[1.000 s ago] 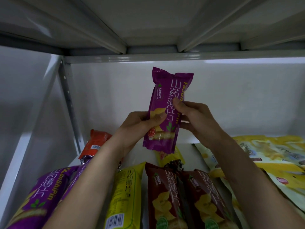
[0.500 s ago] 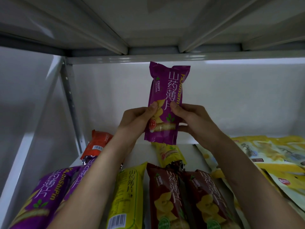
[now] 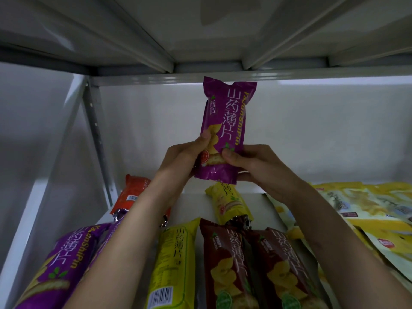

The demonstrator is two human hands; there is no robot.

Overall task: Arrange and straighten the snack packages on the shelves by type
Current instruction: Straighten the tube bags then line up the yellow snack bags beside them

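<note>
A purple snack package (image 3: 225,117) stands upright in the air above the white shelf (image 3: 194,204), its front facing me. My left hand (image 3: 185,157) grips its lower left side, thumb on the front. My right hand (image 3: 252,161) grips its lower right side, thumb pressed on the front. Below lie two purple packages (image 3: 60,264) at the left, an orange one (image 3: 131,195) behind them, a yellow one (image 3: 176,259) in the middle, another yellow one (image 3: 227,201) farther back, and two dark red ones (image 3: 252,264).
Flat yellow bags (image 3: 365,208) are piled at the right of the shelf. The upper shelf's underside (image 3: 207,36) hangs close above the held package. A perforated metal upright (image 3: 98,139) stands at the back left, with white walls behind.
Both hands have raised the purple package and turned it from a slight tilt to nearly upright, their grip sliding down toward its lower end.
</note>
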